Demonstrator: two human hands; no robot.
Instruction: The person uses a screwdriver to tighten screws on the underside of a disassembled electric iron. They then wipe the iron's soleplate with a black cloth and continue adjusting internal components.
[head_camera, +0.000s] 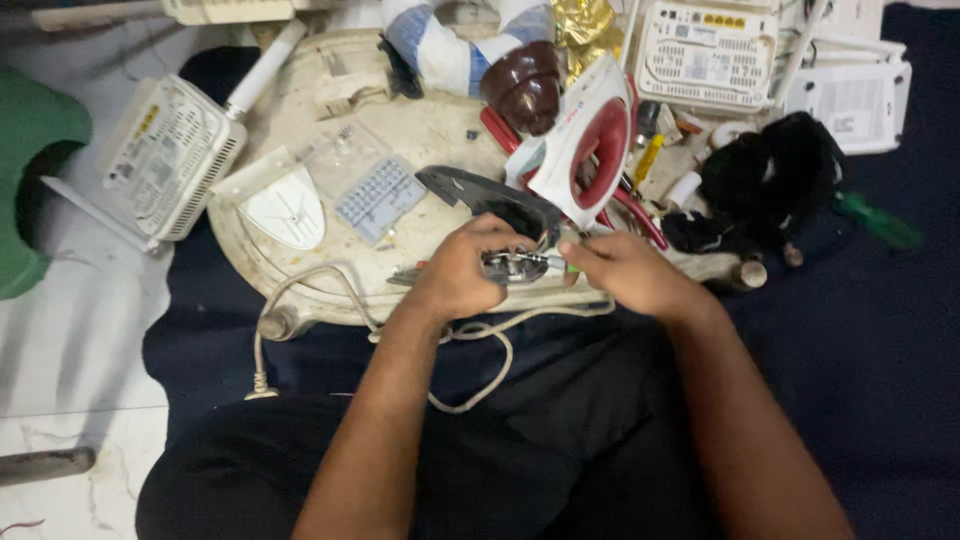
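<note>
My left hand (462, 268) grips a small shiny metal part (515, 265) at the near edge of a worn oval white board (300, 290). My right hand (625, 270) pinches a thin tool whose tip (553, 262) touches that metal part. Just beyond my hands lie a dark grey soleplate (480, 192) and the white and red housing of a clothes iron (585, 140), tilted on its side. A pale power cord (300, 285) loops from the part down across my lap.
On the board sit a clear plastic parts box (375, 185), a white iron-shaped cover (285, 208), red-handled pliers (500, 128) and a yellow tool (648, 160). White routers (165, 150) (705, 50) (860, 95) lie around. Black cloth (765, 175) and a green screwdriver (880, 222) lie at the right.
</note>
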